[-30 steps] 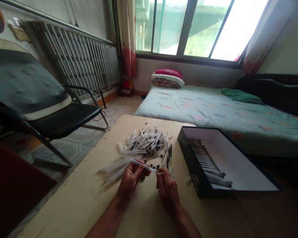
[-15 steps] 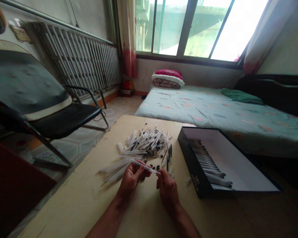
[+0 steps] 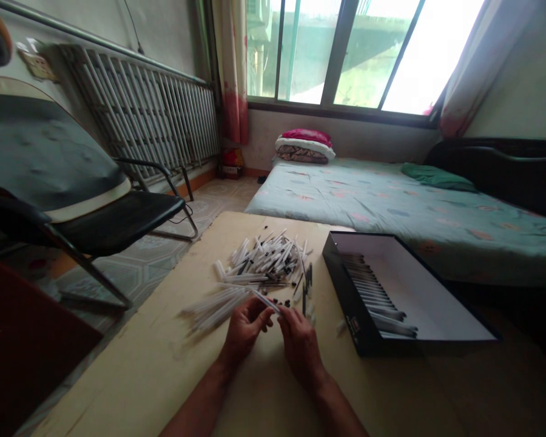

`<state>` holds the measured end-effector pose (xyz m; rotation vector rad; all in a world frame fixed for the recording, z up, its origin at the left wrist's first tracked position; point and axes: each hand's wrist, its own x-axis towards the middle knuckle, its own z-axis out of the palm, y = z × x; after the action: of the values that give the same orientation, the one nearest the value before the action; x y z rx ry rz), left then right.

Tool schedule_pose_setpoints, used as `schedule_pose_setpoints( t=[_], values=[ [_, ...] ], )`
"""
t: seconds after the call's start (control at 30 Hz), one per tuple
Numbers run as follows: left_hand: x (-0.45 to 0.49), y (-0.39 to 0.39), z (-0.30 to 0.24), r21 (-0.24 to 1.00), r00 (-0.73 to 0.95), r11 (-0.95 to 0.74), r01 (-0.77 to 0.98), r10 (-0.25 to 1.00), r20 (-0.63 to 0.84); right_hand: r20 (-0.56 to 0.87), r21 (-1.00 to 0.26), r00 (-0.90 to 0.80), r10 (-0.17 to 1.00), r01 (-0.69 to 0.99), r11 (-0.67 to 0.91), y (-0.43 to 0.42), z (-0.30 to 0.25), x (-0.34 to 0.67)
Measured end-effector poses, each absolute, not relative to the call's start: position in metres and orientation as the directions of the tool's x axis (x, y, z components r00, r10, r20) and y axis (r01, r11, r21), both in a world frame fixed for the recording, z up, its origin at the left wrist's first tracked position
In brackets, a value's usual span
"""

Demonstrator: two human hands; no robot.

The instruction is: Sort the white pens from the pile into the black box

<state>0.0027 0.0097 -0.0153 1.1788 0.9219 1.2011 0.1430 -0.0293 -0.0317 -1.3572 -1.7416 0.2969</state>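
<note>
My left hand and my right hand meet over a pale wooden board. Between them is a thin clear plastic pen tube, gripped by the left fingers, with its far end at the right fingertips. Just beyond my hands lies a heaped pile of white and clear pen parts. Loose clear tubes lie in a bunch left of my left hand. Small black pen caps are scattered near my fingertips. To the right stands an open black box holding rows of pens along its inner side.
A black folding chair stands left of the board, with a metal radiator behind it. A low bed with a pale green floral sheet lies beyond the box, below a bright window.
My hands have moved closer together, and the tube between them sits slightly shorter in view. The whole view has shifted a little as my head moved.
</note>
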Motion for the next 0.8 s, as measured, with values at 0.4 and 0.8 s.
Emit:
schedule_pose_setpoints(
  t=[0.4,0.8],
  values=[
    [-0.023,0.010,-0.009,0.650,0.281,-0.379,0.658,0.925,0.255,0.466,-0.761,0.275,0.841,0.609,0.222,-0.026,-0.034,0.147],
    [-0.013,0.014,-0.016,0.571,0.376,-0.493,0.656,0.870,0.318,0.469,-0.750,0.266,0.843,0.624,0.220,-0.026,-0.039,0.148]
  ],
)
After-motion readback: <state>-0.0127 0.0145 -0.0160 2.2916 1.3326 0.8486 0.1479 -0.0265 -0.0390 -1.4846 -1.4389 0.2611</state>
